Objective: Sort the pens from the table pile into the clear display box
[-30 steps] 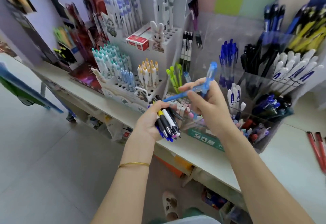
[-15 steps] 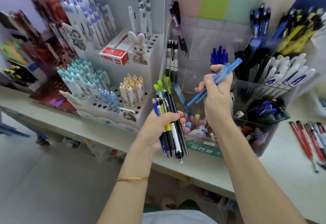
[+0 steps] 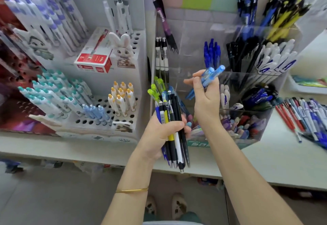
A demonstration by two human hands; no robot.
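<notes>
Fingers [image 3: 190, 81] of the right hand [image 3: 207, 104] pinch two smooth blue pens [image 3: 209, 76] by the clear box [image 3: 198, 35]. At 7 o'clock from them, the left hand [image 3: 159, 132] grips a bundle of thin pens [image 3: 172, 113].

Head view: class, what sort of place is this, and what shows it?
Probably a stationery shop: a clear display box of sorted pens, a white tiered pen stand beside it, and a loose pen pile on the table.

a stationery shop. a white display rack [image 3: 99, 86] holds rows of new pens beside a clear display box [image 3: 247, 83]. both stand on a table [image 3: 274, 168].
</notes>
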